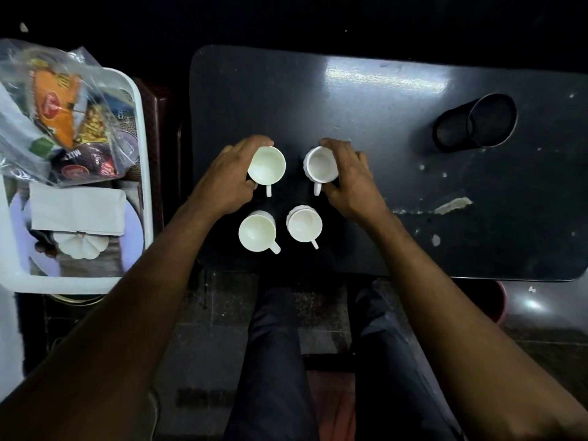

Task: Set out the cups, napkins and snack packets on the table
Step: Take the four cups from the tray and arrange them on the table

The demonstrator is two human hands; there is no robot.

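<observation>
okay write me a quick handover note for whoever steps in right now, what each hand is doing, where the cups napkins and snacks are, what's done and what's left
Left hand: wrapped around the far left cup, which stands on the table.
Right hand: wrapped around the far right cup, also on the table.
Two near cups stand free in front of them, so the four form a square.
Napkins lie in the white tray left of the table, with the snack packets in a clear bag behind them.
Done: four cups out, all upright.
Left: let go of the far cups, then set out napkins and snack packets.
</observation>
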